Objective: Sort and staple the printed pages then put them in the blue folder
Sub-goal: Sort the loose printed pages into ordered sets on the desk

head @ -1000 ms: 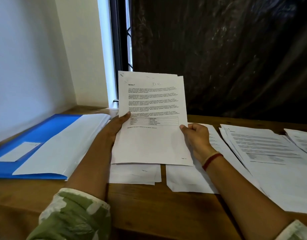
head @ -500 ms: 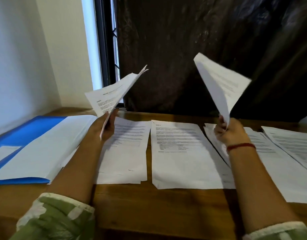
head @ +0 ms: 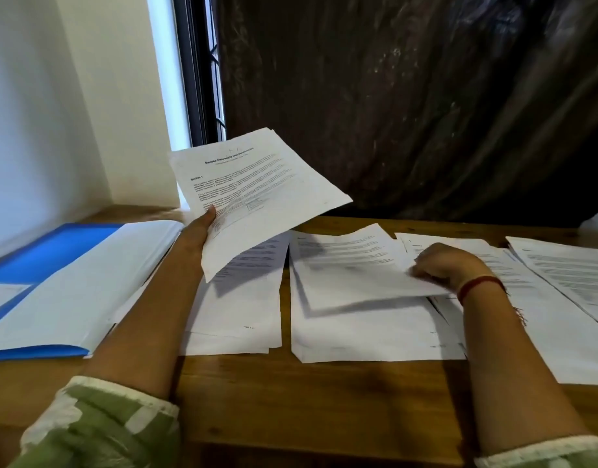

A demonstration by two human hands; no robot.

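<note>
Now the right hand (head: 439,268) pinches one sheet (head: 351,265) low over the middle pile (head: 358,336) on the table (head: 290,400). Lay it down flat, with its edges lined up. Further back, the left hand (head: 199,228) grips a few printed pages (head: 257,187), lifted up; hold them tight so none slip. The blue folder (head: 44,255) lies open beside that arm.

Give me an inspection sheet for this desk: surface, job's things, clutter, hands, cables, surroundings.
Surface: wooden table, largely under paper.
Job's things: blue folder at left, white sheets on it; page piles laid across the table; no stapler seen.
Clutter: nothing seen.
Hands: left hand holds titled sheaf raised; right hand pinches loose sheet over a middle pile.
Cables: nothing seen.
Surroundings: white wall, window, dark curtain behind.
</note>
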